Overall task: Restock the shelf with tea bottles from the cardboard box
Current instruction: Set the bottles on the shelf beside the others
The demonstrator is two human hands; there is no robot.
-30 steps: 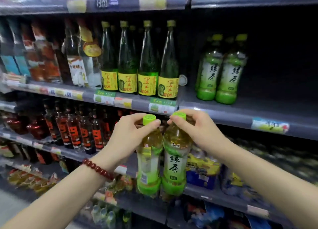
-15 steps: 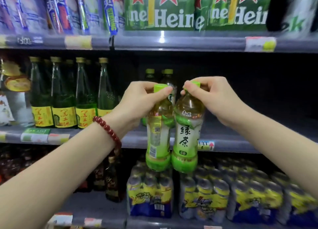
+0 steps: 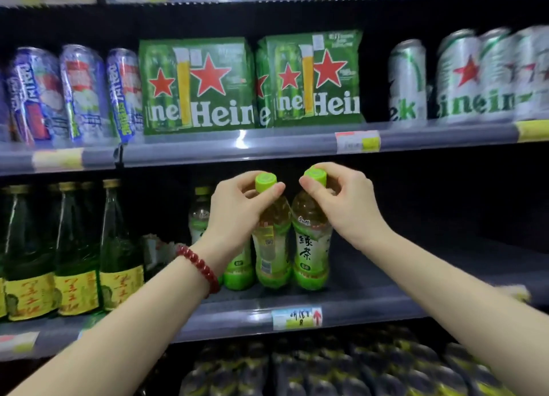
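Note:
My left hand (image 3: 237,214) grips the neck of one green-capped tea bottle (image 3: 271,247), and my right hand (image 3: 341,205) grips the cap of a second tea bottle (image 3: 310,247). Both bottles stand upright side by side on the grey shelf (image 3: 371,288), or just above it. Behind my left hand, two more tea bottles (image 3: 200,214) stand on the same shelf, partly hidden. The cardboard box is out of view.
Tall green glass bottles (image 3: 77,253) with yellow labels fill the shelf to the left. Green beer packs (image 3: 196,83) and cans (image 3: 407,83) sit on the shelf above. Wrapped can packs (image 3: 326,372) lie below. The shelf right of the tea bottles is dark and bare.
Both hands have lifted the two bottles up from in front of the lower shelf and moved them in over the tea shelf. The view has tilted upward.

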